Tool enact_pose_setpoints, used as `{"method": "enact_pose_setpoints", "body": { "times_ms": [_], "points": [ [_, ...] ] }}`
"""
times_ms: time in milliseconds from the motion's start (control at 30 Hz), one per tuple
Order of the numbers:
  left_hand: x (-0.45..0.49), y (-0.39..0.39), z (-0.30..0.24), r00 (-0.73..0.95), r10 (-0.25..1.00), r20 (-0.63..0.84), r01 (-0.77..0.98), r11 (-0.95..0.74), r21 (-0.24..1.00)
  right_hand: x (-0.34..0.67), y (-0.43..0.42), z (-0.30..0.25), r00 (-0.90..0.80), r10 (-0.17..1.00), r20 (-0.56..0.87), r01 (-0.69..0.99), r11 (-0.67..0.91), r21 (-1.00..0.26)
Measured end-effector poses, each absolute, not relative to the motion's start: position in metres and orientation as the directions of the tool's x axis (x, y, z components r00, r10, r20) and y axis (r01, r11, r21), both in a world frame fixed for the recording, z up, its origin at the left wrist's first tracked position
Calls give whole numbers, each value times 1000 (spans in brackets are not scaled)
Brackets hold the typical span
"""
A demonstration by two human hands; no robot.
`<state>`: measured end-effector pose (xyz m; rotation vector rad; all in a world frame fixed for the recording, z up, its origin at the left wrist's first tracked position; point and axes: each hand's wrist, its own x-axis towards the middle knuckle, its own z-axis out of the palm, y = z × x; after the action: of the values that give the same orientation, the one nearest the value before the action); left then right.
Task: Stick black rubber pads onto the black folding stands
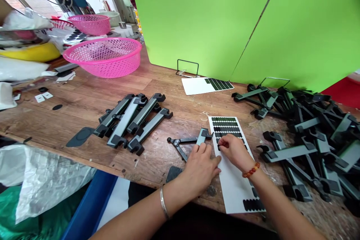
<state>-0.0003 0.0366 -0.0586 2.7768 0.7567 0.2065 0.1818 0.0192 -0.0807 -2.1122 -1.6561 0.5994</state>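
Observation:
My left hand (201,167) lies over a grey and black folding stand (201,137) on the table, gripping its bar, with the thin legs spread out to the left. The thumb reaches onto the edge of a white sheet (231,189) that carries rows of black adhesive pads (225,124). Over that sheet my right hand (234,150) pinches at a small black pad (219,147) among the middle rows. Its fingertips partly hide the pad, and I cannot tell whether it is off the sheet.
Several similar folding stands (135,118) lie stacked at left, with a larger heap (317,150) at right. Behind stands a green board (213,18), a second pad sheet (194,85) at its foot. A pink basket (112,62) and plastic bags (53,176) are at left.

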Motion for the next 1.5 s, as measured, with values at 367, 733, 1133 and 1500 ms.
{"method": "enact_pose_setpoints", "body": {
  "times_ms": [367,733,1133,1500],
  "points": [
    [-13,50,-57,818,560,133,414,-733,539,186,6,-54,244,957,-156,549,-269,-791],
    [-115,103,-79,575,816,52,612,-472,635,101,46,-32,-11,987,-159,461,-136,-877],
    [-126,83,-91,506,850,145,488,-421,765,58,74,-38,-146,956,-254,807,-33,-590],
    [-127,82,-95,509,838,194,481,-464,743,51,84,-40,-149,929,-339,843,-60,-534]
  ]
}}
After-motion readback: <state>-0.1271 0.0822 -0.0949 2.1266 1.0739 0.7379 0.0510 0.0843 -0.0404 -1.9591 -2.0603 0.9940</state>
